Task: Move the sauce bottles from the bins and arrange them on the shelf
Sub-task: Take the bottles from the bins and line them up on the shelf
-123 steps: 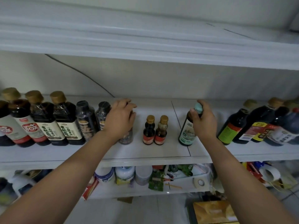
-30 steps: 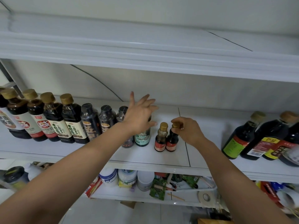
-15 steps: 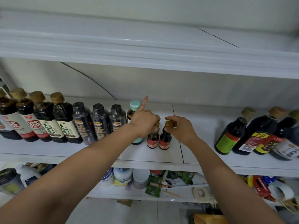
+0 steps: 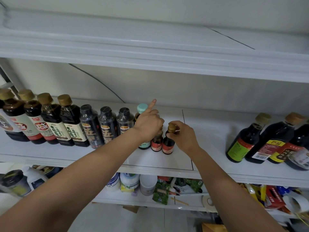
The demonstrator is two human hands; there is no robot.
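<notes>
1. Sauce bottle, small, dark glass, gold cap, red label (image 4: 168, 146): upright on the white shelf board (image 4: 158, 162), second place right of the mint-capped bottle (image 4: 142, 108). The right hand (image 4: 184, 138) pinches its cap and neck, fingers curled.
2. Matching small red-labelled bottle (image 4: 156, 144): upright, just right of the mint-capped bottle. The left hand (image 4: 148, 126) grips its top and hides the cap, index finger stretched upward.
3. Mint-capped bottle: dark body, partly behind the left hand.
4. Black shrink-wrapped bottles (image 4: 107, 126), three: in a row just left of the mint-capped bottle.
5. Tan-capped white-labelled bottles (image 4: 68, 121): farther left.
6. Large dark leaning bottles (image 4: 240, 143): well right.
7. Lower shelf clutter (image 4: 147, 185): below.
</notes>
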